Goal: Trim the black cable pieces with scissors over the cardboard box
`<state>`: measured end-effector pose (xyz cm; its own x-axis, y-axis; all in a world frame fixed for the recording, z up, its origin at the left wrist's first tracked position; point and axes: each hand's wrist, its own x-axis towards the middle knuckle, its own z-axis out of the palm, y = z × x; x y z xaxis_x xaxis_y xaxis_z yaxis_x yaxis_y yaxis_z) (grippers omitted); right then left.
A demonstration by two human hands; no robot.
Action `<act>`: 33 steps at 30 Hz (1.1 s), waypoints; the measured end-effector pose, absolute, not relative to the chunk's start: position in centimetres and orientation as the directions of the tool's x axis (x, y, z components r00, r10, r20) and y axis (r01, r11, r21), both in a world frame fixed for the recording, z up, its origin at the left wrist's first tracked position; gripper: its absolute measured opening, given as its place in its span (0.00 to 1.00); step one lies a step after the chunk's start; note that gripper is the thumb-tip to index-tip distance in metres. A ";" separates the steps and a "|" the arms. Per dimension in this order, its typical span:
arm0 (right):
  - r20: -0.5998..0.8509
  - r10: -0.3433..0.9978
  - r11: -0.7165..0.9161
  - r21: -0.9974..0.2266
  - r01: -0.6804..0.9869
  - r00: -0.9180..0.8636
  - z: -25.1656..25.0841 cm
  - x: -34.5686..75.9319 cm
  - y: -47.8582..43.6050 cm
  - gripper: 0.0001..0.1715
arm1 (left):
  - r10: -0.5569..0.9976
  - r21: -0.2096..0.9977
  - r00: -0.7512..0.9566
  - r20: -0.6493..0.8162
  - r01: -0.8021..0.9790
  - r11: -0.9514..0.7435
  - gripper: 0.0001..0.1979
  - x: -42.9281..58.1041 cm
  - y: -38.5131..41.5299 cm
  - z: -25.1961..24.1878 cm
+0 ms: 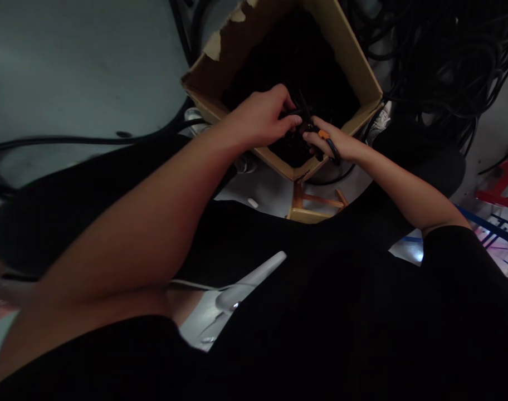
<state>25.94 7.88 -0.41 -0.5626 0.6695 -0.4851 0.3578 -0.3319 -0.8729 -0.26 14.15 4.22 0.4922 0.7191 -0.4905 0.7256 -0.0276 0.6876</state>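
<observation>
your left hand (264, 118) pinches a black cable (293, 113), right hand (340, 146) clenches an orange-handled tool (326, 138) over the box (365, 67); you could nick your fingers.

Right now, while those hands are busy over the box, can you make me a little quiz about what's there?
1. True or false: the open brown cardboard box is full of white paper.
2. Which hand holds the black-handled tool with an orange mark? A: the left hand. B: the right hand. C: neither.
3. In a few words: what lies heaped beyond the box, at the top right?

Key: 1 false, what is inside looks black. 2 B. 3 a tangle of black cables.
</observation>
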 end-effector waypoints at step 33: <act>-0.507 0.688 -0.273 -0.844 0.461 -0.520 2.5 25.9 8.6 0.41 | 0.710 0.706 0.495 -0.501 0.708 0.005 0.16 0.1 14.3 4.8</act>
